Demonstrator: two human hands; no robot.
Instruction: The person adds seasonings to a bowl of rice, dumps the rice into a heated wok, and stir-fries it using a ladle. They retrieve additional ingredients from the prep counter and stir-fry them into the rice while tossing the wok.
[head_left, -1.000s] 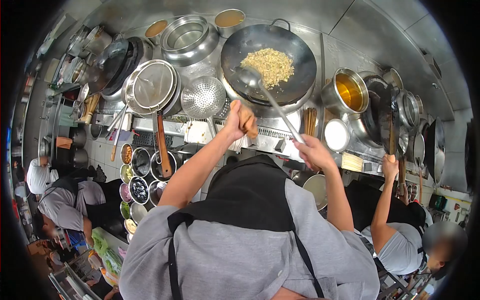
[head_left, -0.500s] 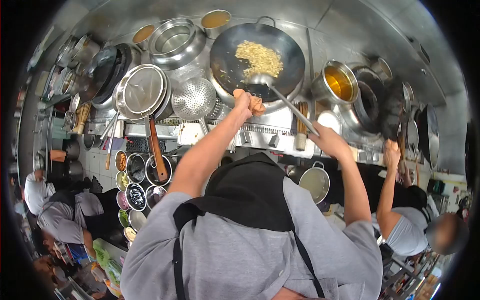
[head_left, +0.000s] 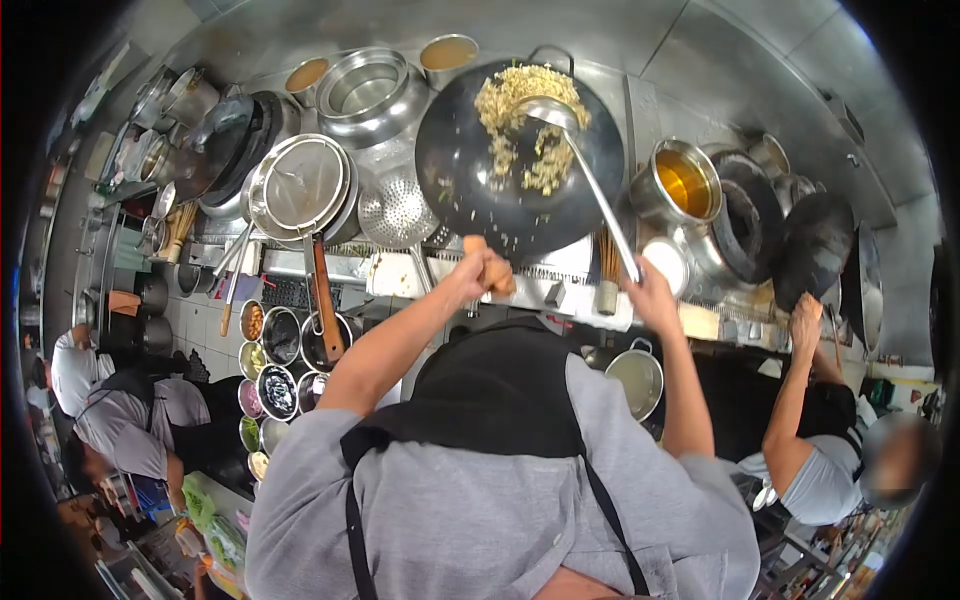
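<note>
My left hand (head_left: 472, 278) grips the wok's near handle through an orange cloth (head_left: 492, 270). The black wok (head_left: 460, 170) is tilted, its near side lifted, and yellowish fried rice (head_left: 520, 125) slides and tumbles in its far half. My right hand (head_left: 650, 295) holds the long handle of a steel ladle (head_left: 545, 112), whose bowl rests in the rice near the wok's far rim.
A steel strainer (head_left: 300, 185) and a perforated skimmer (head_left: 397, 210) lie left of the wok. An oil pot (head_left: 685, 180) stands right of it. Small ingredient bowls (head_left: 265, 350) sit lower left. A co-worker's hand (head_left: 805, 320) holds another wok (head_left: 815, 250) at right; other people work at left.
The wok has tipped up toward me and the rice has been thrown toward its far rim. The ladle's bowl moved from the wok's near part to the far side.
</note>
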